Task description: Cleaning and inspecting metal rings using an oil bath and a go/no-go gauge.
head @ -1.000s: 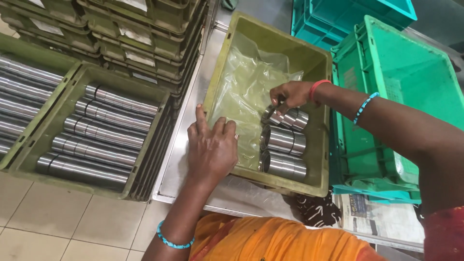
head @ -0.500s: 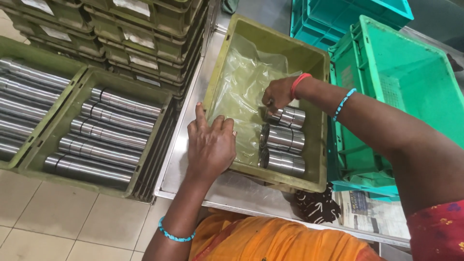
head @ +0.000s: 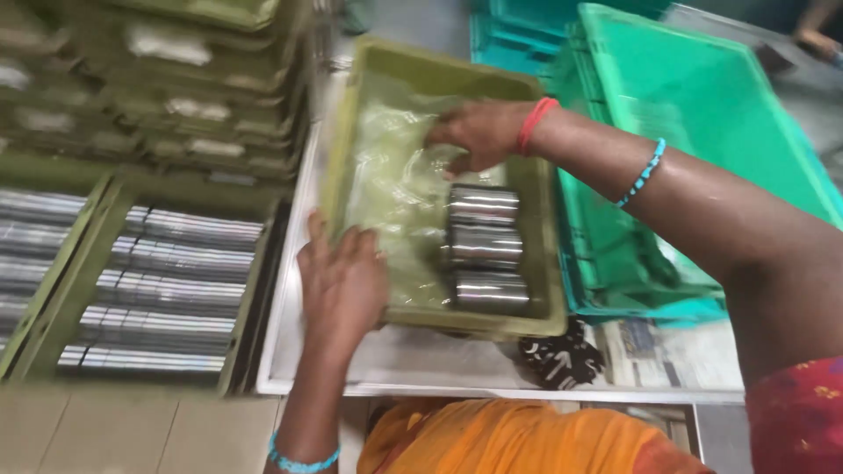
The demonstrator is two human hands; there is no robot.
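An olive-green plastic crate (head: 413, 66) lined with clear plastic sheet (head: 395, 189) stands on a steel table. Three short shiny metal cylinders (head: 483, 246) lie in a column at its right side. My left hand (head: 342, 281) rests flat with fingers spread on the crate's near left rim and the liner. Over the liner, my right hand (head: 479, 132) hovers just beyond the far cylinder with its fingers curled; whether it grips the plastic I cannot tell.
Bright green crates (head: 694, 132) stand to the right. Left of the table, olive trays (head: 167, 281) hold several long metal rods, with stacked olive crates (head: 176, 79) behind. A dark patterned cloth (head: 562, 355) and newspaper (head: 667, 351) lie at the table's near edge.
My right hand has lifted off the far cylinder and moved left and away, over the plastic liner. The left hand stays on the crate's near rim. The view has shifted and blurred.
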